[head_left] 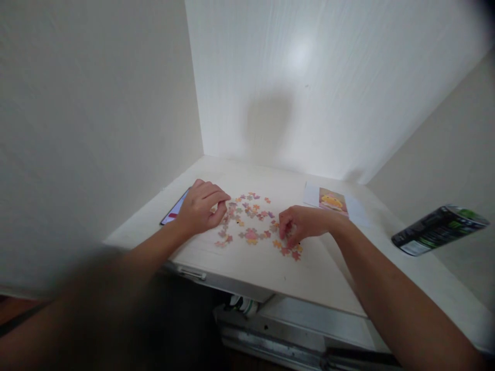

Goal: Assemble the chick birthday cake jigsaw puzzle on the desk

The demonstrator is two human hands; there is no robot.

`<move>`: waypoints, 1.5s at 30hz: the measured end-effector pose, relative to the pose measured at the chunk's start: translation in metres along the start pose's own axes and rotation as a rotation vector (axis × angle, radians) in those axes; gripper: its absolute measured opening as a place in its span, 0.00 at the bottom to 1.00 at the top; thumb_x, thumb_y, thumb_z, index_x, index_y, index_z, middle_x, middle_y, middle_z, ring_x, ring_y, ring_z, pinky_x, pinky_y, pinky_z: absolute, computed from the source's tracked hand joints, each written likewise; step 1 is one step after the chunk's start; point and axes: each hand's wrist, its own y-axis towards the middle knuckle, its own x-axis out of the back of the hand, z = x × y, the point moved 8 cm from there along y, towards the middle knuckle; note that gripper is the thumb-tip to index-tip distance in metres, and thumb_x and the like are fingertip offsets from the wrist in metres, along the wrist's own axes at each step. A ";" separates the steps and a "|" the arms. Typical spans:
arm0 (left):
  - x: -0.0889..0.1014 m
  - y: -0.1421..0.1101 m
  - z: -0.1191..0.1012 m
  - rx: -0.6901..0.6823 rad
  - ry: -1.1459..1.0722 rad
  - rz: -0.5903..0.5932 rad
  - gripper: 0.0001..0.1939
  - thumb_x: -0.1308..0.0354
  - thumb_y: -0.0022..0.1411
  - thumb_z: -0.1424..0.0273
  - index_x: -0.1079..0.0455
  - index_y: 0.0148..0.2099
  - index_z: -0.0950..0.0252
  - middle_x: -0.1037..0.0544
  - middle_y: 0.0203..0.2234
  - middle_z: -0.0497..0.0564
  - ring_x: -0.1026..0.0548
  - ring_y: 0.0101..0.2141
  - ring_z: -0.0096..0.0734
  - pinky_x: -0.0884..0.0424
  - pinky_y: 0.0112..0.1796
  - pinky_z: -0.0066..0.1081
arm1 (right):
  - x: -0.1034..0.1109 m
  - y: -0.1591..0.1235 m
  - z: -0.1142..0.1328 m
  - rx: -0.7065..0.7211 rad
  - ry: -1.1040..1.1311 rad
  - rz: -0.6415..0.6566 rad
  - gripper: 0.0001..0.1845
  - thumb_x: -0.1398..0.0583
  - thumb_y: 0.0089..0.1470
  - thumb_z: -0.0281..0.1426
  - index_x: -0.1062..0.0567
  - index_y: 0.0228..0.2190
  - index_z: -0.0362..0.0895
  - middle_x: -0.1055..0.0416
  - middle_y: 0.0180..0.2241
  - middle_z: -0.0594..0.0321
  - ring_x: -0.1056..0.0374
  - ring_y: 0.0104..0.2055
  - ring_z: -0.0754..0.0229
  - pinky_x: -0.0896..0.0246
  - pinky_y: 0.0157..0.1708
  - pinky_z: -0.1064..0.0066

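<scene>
Many small jigsaw puzzle pieces (251, 235) in pink, yellow, orange and grey lie spread over the white tabletop, some of them joined in small clusters. My left hand (203, 206) hovers at the left edge of the pieces, its fingers loosely curved and a gap showing between thumb and index finger. On the right side of the spread, my right hand (303, 224) points downward with bent fingers, pinching at a puzzle piece that its fingers largely hide. Reddish and orange pieces (296, 255) lie just below its fingertips.
A phone (170, 214) with its screen lit lies partly behind my left hand. A sheet with a picture of a yellow figure (333, 201) rests beyond my right wrist. A dark can (436, 230) stands at right. White walls enclose the table; an open drawer (270, 330) is below its front edge.
</scene>
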 end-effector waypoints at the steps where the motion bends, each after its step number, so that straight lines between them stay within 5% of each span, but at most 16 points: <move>1: 0.010 -0.005 -0.001 -0.009 0.013 0.007 0.06 0.45 0.59 0.76 0.29 0.38 0.63 0.22 0.31 0.50 0.27 0.33 0.31 0.36 0.37 0.37 | 0.001 -0.001 0.002 0.000 -0.014 -0.010 0.13 0.31 0.43 0.40 0.17 0.31 0.46 0.23 0.31 0.60 0.30 0.33 0.57 0.39 0.32 0.69; 5: 0.059 -0.032 -0.006 -0.028 0.078 0.065 0.08 0.43 0.57 0.78 0.29 0.40 0.63 0.22 0.32 0.51 0.26 0.32 0.32 0.36 0.36 0.36 | 0.001 -0.004 0.004 -0.011 -0.005 -0.009 0.15 0.30 0.41 0.37 0.17 0.34 0.46 0.21 0.32 0.60 0.28 0.33 0.56 0.38 0.32 0.69; 10: 0.105 -0.067 -0.007 0.109 0.191 0.206 0.07 0.45 0.59 0.76 0.29 0.40 0.63 0.22 0.32 0.50 0.26 0.33 0.34 0.34 0.39 0.36 | -0.003 -0.005 0.002 -0.016 0.009 0.011 0.11 0.32 0.39 0.32 0.18 0.30 0.45 0.21 0.28 0.62 0.29 0.29 0.58 0.40 0.28 0.70; 17: 0.113 -0.058 -0.047 0.051 0.187 0.500 0.09 0.47 0.62 0.74 0.28 0.43 0.64 0.23 0.35 0.51 0.26 0.38 0.34 0.33 0.43 0.35 | 0.000 -0.005 0.004 0.035 -0.022 -0.028 0.08 0.34 0.39 0.32 0.19 0.26 0.43 0.22 0.26 0.60 0.29 0.29 0.56 0.40 0.29 0.69; 21: 0.121 -0.046 -0.069 0.054 0.203 0.633 0.10 0.49 0.65 0.72 0.27 0.44 0.64 0.24 0.35 0.52 0.28 0.37 0.34 0.34 0.43 0.36 | 0.001 -0.004 0.004 0.070 0.016 -0.043 0.17 0.33 0.37 0.32 0.19 0.34 0.42 0.21 0.31 0.58 0.27 0.33 0.55 0.36 0.32 0.69; 31: 0.170 -0.023 -0.113 0.127 0.211 0.774 0.12 0.51 0.66 0.73 0.27 0.44 0.66 0.24 0.34 0.52 0.28 0.36 0.32 0.34 0.42 0.33 | -0.006 0.001 0.025 0.139 0.109 -0.086 0.21 0.33 0.38 0.37 0.21 0.36 0.40 0.22 0.30 0.58 0.28 0.33 0.57 0.34 0.34 0.68; 36: 0.143 -0.016 -0.130 0.059 0.192 0.847 0.11 0.50 0.64 0.73 0.27 0.45 0.64 0.23 0.36 0.52 0.26 0.37 0.34 0.32 0.43 0.34 | 0.003 -0.001 0.028 0.158 0.137 -0.183 0.21 0.33 0.39 0.38 0.19 0.35 0.39 0.23 0.27 0.59 0.31 0.27 0.59 0.38 0.28 0.69; 40: 0.092 -0.022 -0.142 -0.044 0.103 0.934 0.10 0.47 0.63 0.71 0.27 0.44 0.64 0.24 0.37 0.53 0.26 0.41 0.36 0.31 0.46 0.35 | 0.017 0.001 0.017 0.144 0.232 -0.326 0.20 0.33 0.43 0.40 0.19 0.35 0.39 0.22 0.29 0.56 0.29 0.30 0.57 0.35 0.32 0.67; 45: 0.028 -0.042 -0.132 -0.120 0.019 0.926 0.20 0.49 0.66 0.62 0.33 0.55 0.68 0.32 0.54 0.64 0.31 0.53 0.49 0.33 0.54 0.47 | 0.027 0.007 0.004 0.090 0.393 -0.515 0.17 0.34 0.47 0.40 0.21 0.36 0.42 0.21 0.36 0.53 0.27 0.37 0.56 0.33 0.38 0.66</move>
